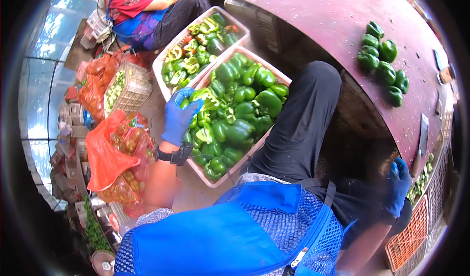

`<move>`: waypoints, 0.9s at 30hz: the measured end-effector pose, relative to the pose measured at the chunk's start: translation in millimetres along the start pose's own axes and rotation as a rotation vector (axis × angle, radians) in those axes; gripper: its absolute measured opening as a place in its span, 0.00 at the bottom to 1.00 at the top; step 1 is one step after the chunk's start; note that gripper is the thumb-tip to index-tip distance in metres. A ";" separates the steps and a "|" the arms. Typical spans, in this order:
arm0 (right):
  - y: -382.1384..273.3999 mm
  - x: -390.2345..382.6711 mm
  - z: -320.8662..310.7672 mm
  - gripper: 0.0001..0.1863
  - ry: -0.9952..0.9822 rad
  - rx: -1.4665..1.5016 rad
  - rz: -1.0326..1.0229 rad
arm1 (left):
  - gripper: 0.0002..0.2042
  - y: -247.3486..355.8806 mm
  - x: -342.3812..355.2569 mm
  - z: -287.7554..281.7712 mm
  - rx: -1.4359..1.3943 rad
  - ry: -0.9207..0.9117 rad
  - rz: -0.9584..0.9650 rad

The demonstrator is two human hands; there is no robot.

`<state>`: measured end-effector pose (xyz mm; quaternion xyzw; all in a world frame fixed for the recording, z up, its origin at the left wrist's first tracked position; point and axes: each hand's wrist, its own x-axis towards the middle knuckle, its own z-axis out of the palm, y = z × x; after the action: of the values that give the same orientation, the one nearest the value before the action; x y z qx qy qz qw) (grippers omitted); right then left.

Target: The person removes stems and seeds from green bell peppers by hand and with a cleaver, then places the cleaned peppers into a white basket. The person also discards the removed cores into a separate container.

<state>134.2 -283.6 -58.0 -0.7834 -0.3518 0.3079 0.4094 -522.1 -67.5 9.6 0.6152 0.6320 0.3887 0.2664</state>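
My left hand (177, 115), in a blue glove, reaches into a pale crate (221, 175) full of green bell peppers (240, 114) and closes on one green pepper (186, 102) at the crate's left edge. A dark watch band sits on that wrist. My right hand (397, 185), also blue-gloved, hangs low at the right under the table edge; its fingers are curled and whether it holds anything is hidden. My black trouser leg (303, 124) lies between the crate and the table.
A second crate (164, 63) of green and mixed peppers stands behind the first. A maroon table (333, 21) carries several green peppers (384, 63). Orange bags of red produce (115, 153) lie at left. A seated person in red and blue (142, 11) works beyond. An orange crate (409, 239) stands at lower right.
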 end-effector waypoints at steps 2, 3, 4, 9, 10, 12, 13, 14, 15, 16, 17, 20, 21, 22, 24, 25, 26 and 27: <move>-19.4 -1.5 7.1 0.14 -0.008 -0.021 0.030 | 0.17 -21.6 -16.2 -11.3 0.156 -0.014 -0.011; -26.1 -1.7 10.6 0.13 -0.008 -0.032 0.046 | 0.18 -30.4 -23.2 -14.9 0.232 -0.026 -0.015; -24.8 -1.6 10.7 0.14 -0.022 -0.046 0.041 | 0.17 -38.7 -30.8 -17.5 0.308 -0.016 0.101; -4.5 14.3 10.7 0.17 -0.038 -0.066 0.072 | 0.17 -45.6 -35.6 2.2 0.301 0.107 0.077; -12.6 12.5 14.4 0.17 -0.055 -0.068 0.091 | 0.17 -38.0 -29.4 10.9 0.354 0.137 0.131; -16.6 15.2 17.4 0.18 -0.090 -0.071 0.114 | 0.18 -35.2 -15.9 36.7 0.574 0.265 0.272; -14.9 15.6 17.6 0.18 -0.100 -0.085 0.113 | 0.17 -36.6 -7.3 54.4 0.622 0.309 0.222; -18.7 15.2 20.6 0.18 -0.108 -0.100 0.112 | 0.22 -40.9 -0.3 72.7 0.724 0.201 0.231; -22.5 13.2 22.6 0.18 -0.114 -0.116 0.109 | 0.26 -45.9 3.5 90.7 0.822 0.094 0.241; -23.7 11.2 26.0 0.18 -0.102 -0.128 0.078 | 0.33 -54.3 -2.6 111.8 0.847 -0.006 0.240; -28.3 7.4 28.2 0.18 -0.092 -0.192 0.050 | 0.39 -54.6 -7.7 128.6 0.867 -0.109 0.248; -31.0 -2.3 30.0 0.19 -0.054 -0.211 0.022 | 0.47 -71.6 -8.2 129.5 0.765 -0.163 0.207; -29.0 -4.2 28.8 0.19 -0.054 -0.251 -0.002 | 0.47 -78.8 -7.5 126.9 0.698 -0.159 0.204; -28.1 -6.5 28.2 0.19 -0.049 -0.288 -0.029 | 0.45 -75.0 -4.7 125.8 0.723 -0.151 0.235; -34.8 -11.8 28.6 0.19 -0.046 -0.343 -0.045 | 0.38 -77.0 9.3 121.7 0.705 -0.087 0.332; -43.0 -10.5 33.1 0.19 -0.044 -0.359 -0.035 | 0.35 -76.9 17.7 120.2 0.761 -0.085 0.349; -57.1 -9.6 38.4 0.20 -0.030 -0.419 -0.031 | 0.32 -76.0 26.8 117.7 0.721 -0.080 0.357; -65.0 -8.1 40.5 0.20 -0.025 -0.411 -0.059 | 0.33 -71.8 32.6 117.6 0.712 -0.112 0.400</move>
<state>79.0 -245.8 -19.8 -0.8360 -0.4350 0.2273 0.2453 -470.5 -11.9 -109.9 0.7998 0.5796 0.1559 -0.0098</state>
